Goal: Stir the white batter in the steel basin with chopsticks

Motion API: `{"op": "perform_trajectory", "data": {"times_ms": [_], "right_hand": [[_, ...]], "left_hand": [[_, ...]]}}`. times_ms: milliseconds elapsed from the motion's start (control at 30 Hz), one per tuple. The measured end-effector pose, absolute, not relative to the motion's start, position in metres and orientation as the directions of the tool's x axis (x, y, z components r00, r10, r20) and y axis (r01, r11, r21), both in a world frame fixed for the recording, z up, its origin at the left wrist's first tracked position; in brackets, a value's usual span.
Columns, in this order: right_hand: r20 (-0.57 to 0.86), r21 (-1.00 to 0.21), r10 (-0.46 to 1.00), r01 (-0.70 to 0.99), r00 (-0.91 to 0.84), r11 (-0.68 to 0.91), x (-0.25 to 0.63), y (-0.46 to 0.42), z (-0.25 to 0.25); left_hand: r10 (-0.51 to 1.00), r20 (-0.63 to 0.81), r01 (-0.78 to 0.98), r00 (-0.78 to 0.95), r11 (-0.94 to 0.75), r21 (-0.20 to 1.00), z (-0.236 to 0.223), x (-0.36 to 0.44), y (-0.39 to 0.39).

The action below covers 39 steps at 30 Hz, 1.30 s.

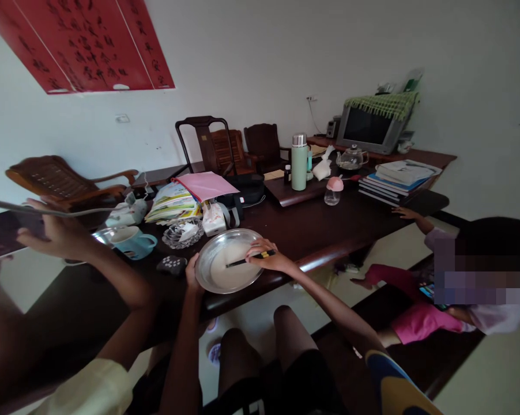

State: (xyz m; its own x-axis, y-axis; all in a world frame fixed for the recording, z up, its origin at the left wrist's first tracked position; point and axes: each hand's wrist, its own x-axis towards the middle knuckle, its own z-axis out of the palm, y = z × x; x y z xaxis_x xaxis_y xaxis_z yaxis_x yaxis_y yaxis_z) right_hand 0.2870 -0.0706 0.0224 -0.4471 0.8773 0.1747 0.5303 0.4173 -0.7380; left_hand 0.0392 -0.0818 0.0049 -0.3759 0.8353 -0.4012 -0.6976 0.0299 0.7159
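A shiny metal bowl (203, 278) sits at the table's front edge, with a pale, creamy mixture (229, 271) in it. My left hand (193, 274) grips the bowl's left rim. Black chopsticks (239, 263) with gold-marked ends are held in my right hand (266, 256), over the bowl's right side. Their tips dip into the mixture, and my fingers partly hide their upper part. To the left of the bowl lies a dark object with pale dots (172, 264), close to my left hand.
Another person's raised arm (121, 288) is close on my left. A second person (441, 323) sits at right, one hand on the table. Around the bowl stand a blue mug (134, 243), a glass dish (182, 233), a tissue pack (214, 219) and a green thermos (299, 164).
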Motion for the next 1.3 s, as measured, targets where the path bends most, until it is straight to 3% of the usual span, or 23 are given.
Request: {"op": "perform_trajectory", "data": {"times_ms": [200,400,500,633,800,1100,1300], "right_hand": [[0.168,-0.738,0.940,0.594,-0.298,0.320,0.289,-0.051,0.030],[0.172,-0.721,0.902,0.573,-0.396,0.389,0.329,-0.071,0.023],[0.154,-0.728,0.868,0.539,-0.473,0.423,0.315,-0.075,0.025],[0.162,-0.723,0.885,0.557,-0.437,0.408,0.286,-0.062,0.036],[0.158,-0.727,0.919,0.587,-0.361,0.356,0.296,-0.050,0.040],[0.200,-0.717,0.879,0.546,-0.433,0.433,0.305,-0.074,0.026],[0.197,-0.723,0.931,0.596,-0.308,0.350,0.298,-0.057,0.032]], "left_hand": [[0.838,-0.396,-0.694,-0.375,0.030,0.719,0.009,0.042,-0.085],[0.843,-0.390,-0.703,-0.370,0.020,0.710,0.005,0.041,-0.083],[0.850,-0.343,-0.703,-0.399,-0.044,0.710,0.002,0.040,-0.079],[0.812,-0.339,-0.695,-0.474,-0.108,0.711,0.002,0.039,-0.077],[0.817,-0.335,-0.688,-0.469,-0.100,0.719,0.001,0.038,-0.076],[0.841,-0.381,-0.692,-0.383,0.011,0.722,0.007,0.041,-0.082],[0.838,-0.380,-0.688,-0.392,0.008,0.726,0.010,0.044,-0.085]]}}
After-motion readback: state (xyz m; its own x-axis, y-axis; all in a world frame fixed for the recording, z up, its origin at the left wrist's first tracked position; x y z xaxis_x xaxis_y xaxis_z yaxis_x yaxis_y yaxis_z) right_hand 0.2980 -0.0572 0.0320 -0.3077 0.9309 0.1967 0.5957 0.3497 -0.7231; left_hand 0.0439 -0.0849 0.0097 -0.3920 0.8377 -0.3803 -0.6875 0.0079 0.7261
